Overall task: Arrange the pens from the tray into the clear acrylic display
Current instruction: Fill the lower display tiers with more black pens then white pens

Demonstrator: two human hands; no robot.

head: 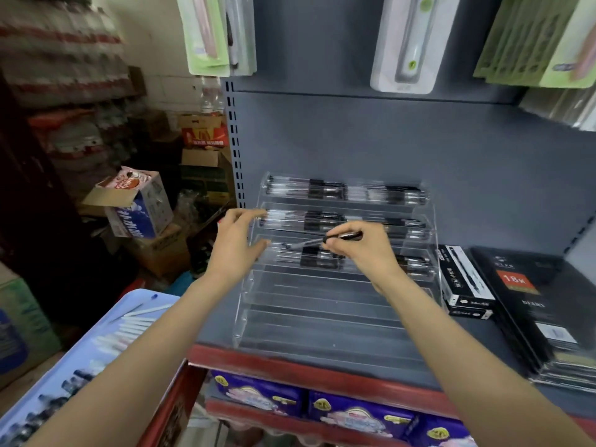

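Pen [322,241] in right hand [361,250] over acrylic display [322,317]

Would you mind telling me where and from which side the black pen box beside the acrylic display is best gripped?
Grip the black pen box across its two long sides near the middle, coming from above. It lies flat on the shelf, long and narrow. The acrylic display stands close on one side and the stack of black notebooks on the other, so a side approach looks cramped.

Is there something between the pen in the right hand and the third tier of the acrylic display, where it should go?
Nothing visible blocks it. The right hand pinches the pen just above the third tier of the acrylic display, which already holds pens. The left hand is at the display's left edge, beside the path.
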